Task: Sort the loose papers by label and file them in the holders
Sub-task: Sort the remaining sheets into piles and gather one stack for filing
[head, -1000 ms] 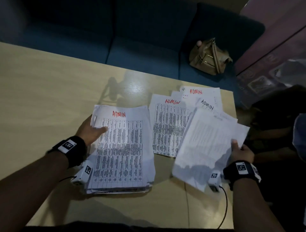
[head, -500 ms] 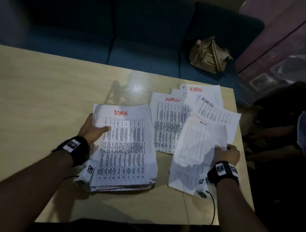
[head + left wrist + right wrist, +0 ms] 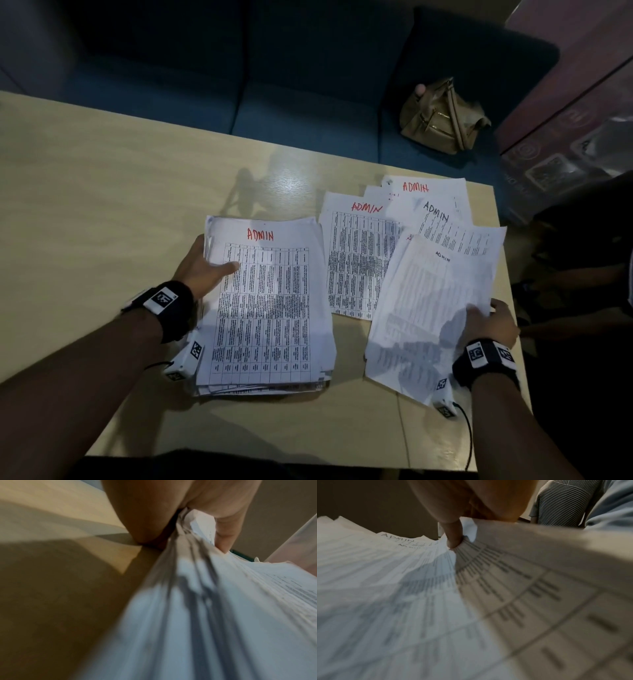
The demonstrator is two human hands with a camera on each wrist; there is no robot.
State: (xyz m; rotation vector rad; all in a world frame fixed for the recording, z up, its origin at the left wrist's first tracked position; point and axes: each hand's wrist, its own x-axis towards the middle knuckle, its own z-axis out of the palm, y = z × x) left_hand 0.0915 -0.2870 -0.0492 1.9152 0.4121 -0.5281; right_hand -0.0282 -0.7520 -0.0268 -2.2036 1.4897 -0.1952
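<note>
A thick stack of printed sheets labelled ADMIN in red lies on the pale wooden table. My left hand grips its left edge, thumb on top and fingers beneath; the left wrist view shows the stack pinched near its corner. To the right, several loose ADMIN sheets lie fanned out. My right hand pinches a sheet by its right edge, lifted above the loose ones. In the right wrist view a finger presses on that paper.
A dark blue sofa runs along the far side of the table, with a tan handbag on it. The table's right edge is just beside my right hand. A striped garment shows in the right wrist view. No holders are visible.
My right hand and its sheet moved left and toward the table, then shifted slightly right again, uncovering more of the loose ADMIN sheets. My left hand kept its hold on the stack.
</note>
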